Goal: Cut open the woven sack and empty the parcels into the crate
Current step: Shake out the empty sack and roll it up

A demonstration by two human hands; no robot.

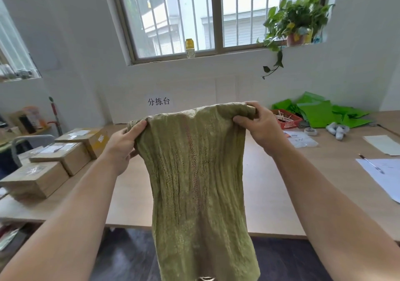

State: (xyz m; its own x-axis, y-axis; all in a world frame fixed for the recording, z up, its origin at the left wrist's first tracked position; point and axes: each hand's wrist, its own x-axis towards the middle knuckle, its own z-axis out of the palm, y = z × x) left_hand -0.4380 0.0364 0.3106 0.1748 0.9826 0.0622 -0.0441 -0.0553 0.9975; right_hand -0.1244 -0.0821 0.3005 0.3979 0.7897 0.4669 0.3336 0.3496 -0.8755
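Sack: olive-green woven plastic, crinkled in long vertical folds, limp and flat. It is held up in the middle, hanging past the near edge of the table.
Left hand: grip pinching the sack's top left corner.
Right hand: grip curled round the bunched top right corner.
Boxes: three, brown cardboard, taped and labelled, left on the table.
Basket: red plastic mesh, far right.
Bags: bright green, glossy, beside the basket.
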